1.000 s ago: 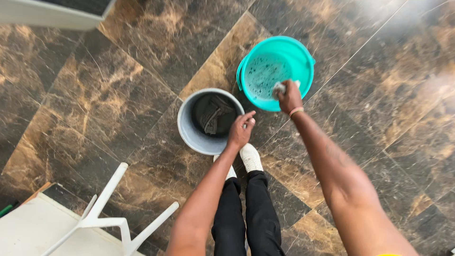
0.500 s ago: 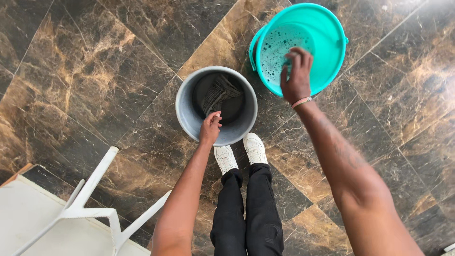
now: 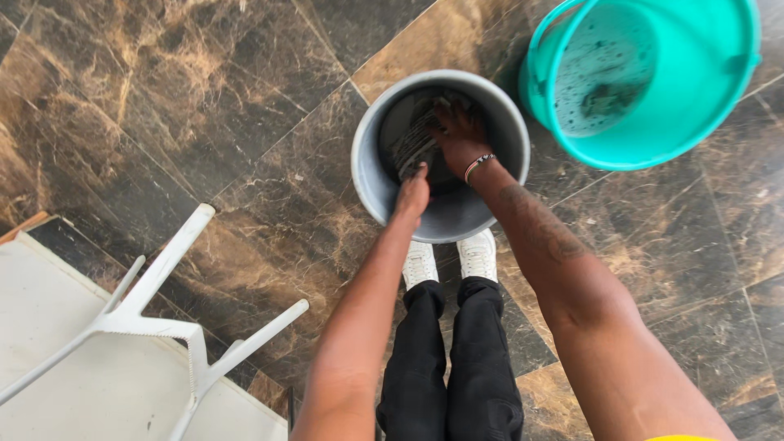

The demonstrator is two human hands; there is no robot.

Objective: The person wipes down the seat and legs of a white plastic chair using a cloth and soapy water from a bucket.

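Counts: 2 buckets, one grey bucket [image 3: 441,208] and one teal bucket [image 3: 694,106]. 1 dark cloth [image 3: 412,139] inside the grey one. 2 hands, left hand [image 3: 412,194] and right hand [image 3: 461,139]. 1 bracelet [image 3: 478,166]. 2 white shoes [image 3: 420,263]. 1 white chair base [image 3: 155,318].

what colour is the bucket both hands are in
Grey bucket, seen in the head view; the other bucket is teal.

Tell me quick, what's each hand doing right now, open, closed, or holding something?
Left hand: inside the round grey plastic bucket, touching the dark wet cloth; grip cannot be told.
Right hand: closed on the cloth.
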